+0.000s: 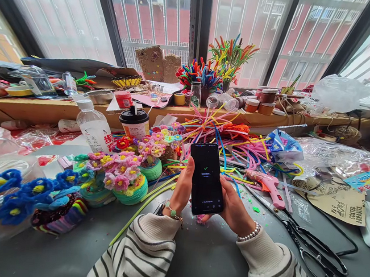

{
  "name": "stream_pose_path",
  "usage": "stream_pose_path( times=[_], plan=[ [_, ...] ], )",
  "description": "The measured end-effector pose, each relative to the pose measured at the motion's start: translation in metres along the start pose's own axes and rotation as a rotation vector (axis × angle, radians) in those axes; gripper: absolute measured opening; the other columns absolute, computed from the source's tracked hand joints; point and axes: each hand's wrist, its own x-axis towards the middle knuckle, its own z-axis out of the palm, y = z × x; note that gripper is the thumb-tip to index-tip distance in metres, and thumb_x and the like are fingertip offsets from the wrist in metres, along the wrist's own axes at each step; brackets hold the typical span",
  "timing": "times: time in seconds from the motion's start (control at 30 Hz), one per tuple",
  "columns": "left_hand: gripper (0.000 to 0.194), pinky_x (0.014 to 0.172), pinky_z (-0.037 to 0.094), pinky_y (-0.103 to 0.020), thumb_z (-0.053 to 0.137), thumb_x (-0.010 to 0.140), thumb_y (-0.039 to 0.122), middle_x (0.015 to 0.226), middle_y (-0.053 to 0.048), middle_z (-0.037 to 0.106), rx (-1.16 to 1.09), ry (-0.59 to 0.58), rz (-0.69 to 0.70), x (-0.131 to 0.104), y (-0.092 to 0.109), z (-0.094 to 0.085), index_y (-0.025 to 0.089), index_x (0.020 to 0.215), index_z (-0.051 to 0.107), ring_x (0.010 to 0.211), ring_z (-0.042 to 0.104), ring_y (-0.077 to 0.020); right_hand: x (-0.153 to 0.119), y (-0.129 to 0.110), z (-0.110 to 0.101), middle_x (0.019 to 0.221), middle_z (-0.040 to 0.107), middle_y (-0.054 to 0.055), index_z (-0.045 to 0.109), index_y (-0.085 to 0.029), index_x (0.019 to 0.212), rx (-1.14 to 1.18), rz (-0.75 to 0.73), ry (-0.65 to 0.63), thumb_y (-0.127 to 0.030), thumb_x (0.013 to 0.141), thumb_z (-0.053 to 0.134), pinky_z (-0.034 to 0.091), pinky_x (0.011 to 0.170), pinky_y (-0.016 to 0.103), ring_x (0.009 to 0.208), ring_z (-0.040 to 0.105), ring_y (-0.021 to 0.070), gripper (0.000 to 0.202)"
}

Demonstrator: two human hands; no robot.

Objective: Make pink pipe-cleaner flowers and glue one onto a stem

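Note:
A black smartphone [207, 184] is held upright over the table, its dark screen facing me with a green check mark and small text. My left hand [180, 189] grips its left edge, thumb along the side. From the lower right, my right hand [234, 207] closes on the phone's other edge, with some fingers hidden behind it. Just below the phone, a small pink fuzzy piece [202, 220] shows by the right fingers. Left of my hands stand pots of fuzzy pipe-cleaner flowers [123, 171], and blue flowers [37, 188] lie nearer the left edge.
Behind the phone spreads a heap of coloured pipe cleaners [202, 129]. A pink glue gun [271, 187] and large black scissors [315, 249] lie to the right. A water bottle [94, 125] and a lidded cup [135, 123] stand at left. Jars [251, 105] line the windowsill ledge.

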Motion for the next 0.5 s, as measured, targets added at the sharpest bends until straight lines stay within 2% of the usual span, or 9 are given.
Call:
stream_pose_path(
  times=[0.5],
  plan=[
    [0.053, 0.075, 0.044, -0.027, 0.04, 0.069, 0.056, 0.083, -0.005, 0.064, -0.092, 0.037, -0.043, 0.0, 0.0005, 0.001, 0.015, 0.096, 0.059, 0.079, 0.058, -0.0176, 0.0005, -0.0009, -0.0002, 0.078, 0.063, 0.007, 0.053, -0.014, 0.1, 0.005, 0.006, -0.001, -0.041, 0.082, 0.029, 0.05, 0.039, 0.033, 0.055, 0.061, 0.0213, 0.04]
  ],
)
